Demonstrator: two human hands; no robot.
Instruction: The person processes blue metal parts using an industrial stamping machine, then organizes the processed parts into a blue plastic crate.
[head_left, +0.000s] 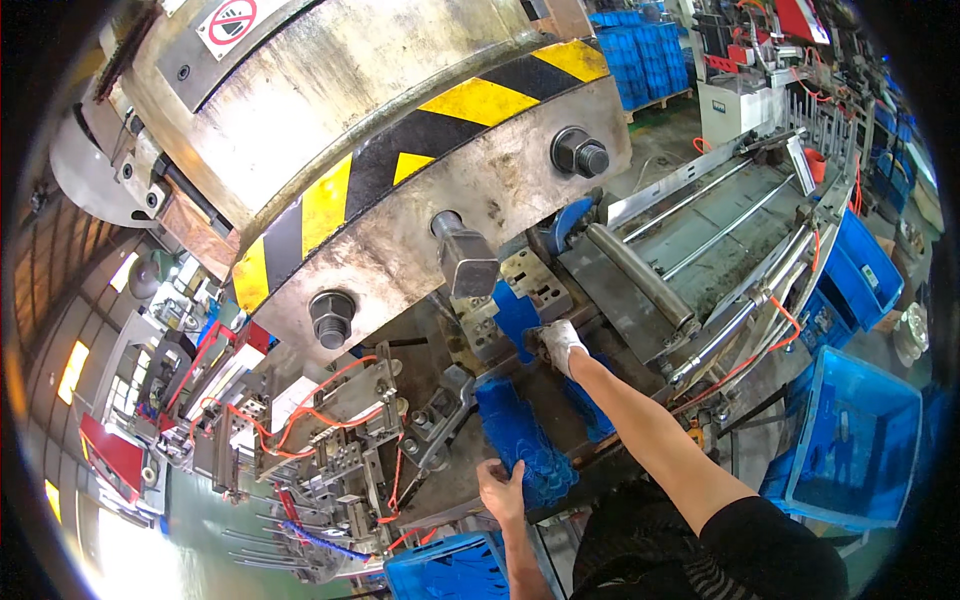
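Observation:
My right hand [561, 346], in a pale glove with darkened fingertips, reaches to the lower die [537, 283] under the press. Its fingers are closed at the right edge of a flat blue strip [516, 318] lying across the die; the fingertips are partly hidden. My left hand [501, 488] is bare, thumb and curled fingers apart, with the thumb at the near left edge of a pile of thin blue flat pieces [520, 435]. More blue pieces [590, 408] lie below my right forearm.
Above the die hangs the press ram [400, 190] with large bolts and a yellow-black stripe. A metal roller [640, 277] and rails stand to the right. Blue crates sit at the lower right [850, 440] and near edge [447, 570]. Orange hoses [290, 425] cross the left-hand fixtures.

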